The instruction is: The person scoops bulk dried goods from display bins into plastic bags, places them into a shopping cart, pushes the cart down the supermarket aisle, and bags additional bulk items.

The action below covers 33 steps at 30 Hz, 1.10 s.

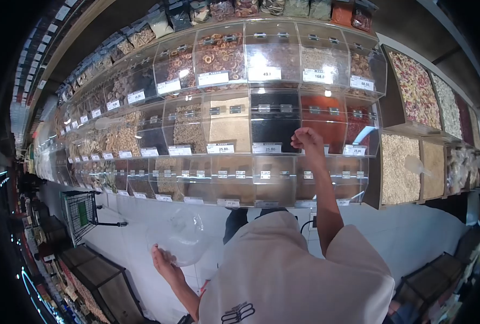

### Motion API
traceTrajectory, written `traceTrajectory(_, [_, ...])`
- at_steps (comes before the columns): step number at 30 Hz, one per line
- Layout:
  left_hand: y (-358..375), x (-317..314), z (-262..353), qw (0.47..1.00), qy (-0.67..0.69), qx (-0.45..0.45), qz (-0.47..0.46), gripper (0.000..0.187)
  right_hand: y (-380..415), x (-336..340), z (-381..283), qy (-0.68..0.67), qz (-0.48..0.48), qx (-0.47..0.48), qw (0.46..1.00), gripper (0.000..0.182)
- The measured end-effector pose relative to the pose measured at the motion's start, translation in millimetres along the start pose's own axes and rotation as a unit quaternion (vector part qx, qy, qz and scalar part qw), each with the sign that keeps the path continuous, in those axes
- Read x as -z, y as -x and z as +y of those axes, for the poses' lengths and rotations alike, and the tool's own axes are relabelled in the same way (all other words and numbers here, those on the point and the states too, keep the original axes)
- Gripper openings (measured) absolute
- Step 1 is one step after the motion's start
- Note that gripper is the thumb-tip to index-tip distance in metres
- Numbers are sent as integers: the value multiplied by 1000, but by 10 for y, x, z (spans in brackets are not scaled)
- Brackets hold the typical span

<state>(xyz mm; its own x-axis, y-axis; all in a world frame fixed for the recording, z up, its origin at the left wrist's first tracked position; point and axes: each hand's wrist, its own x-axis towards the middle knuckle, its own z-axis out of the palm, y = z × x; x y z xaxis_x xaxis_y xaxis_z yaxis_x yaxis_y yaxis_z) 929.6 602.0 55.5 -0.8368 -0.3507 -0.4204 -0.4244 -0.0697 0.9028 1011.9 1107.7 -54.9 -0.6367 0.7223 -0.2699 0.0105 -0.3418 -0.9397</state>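
My left hand (pixel 165 257) is closed on a clear plastic bag (pixel 184 229), which hangs puffed out over the pale floor. Raised in front of the middle row of clear bins, my right hand (pixel 308 139) has its fingers curled together. What they hold, if anything, I cannot make out. Beside those fingers is a bin of black grains or powder (pixel 273 121) with a hinged clear lid. Partly behind the same hand stands a bin of orange-red powder (pixel 322 114). Price labels, such as the label (pixel 267 147) under the black contents, line the fronts.
Tiered clear bins of dried goods curve along the front, including dried slices (pixel 218 54) above. Bagged goods (pixel 272 6) line the top shelf. A shopping cart (pixel 80 213) is at the left. Open bins of grain (pixel 401 164) stand to the right, near wooden display crates (pixel 431 275).
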Motion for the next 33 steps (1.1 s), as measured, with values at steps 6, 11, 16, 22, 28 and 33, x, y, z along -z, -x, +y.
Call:
traceTrajectory(6, [-72,46,-55,1000,-1,-14,-3,17,-206,464,-287,-3,111,66,992,16])
traceTrajectory(11, [-239,147,-129,1000,2,-23,-16,17,-317,681,-499,-41,135,92,986,12])
traceTrajectory(16, [-284,99,-91,1000,5,-18,-10,16,-527,958,-735,-53,170,115,977,13])
traceTrajectory(22, [-296,134,-107,1000,12,-9,-6,13,-709,1098,-735,47,221,133,965,14])
traceTrajectory(28, [-195,63,-50,999,8,10,43,11,-718,908,-237,342,257,237,872,15])
traceTrajectory(33, [-218,213,-107,999,-29,14,4,10,-634,630,-120,359,285,321,829,17])
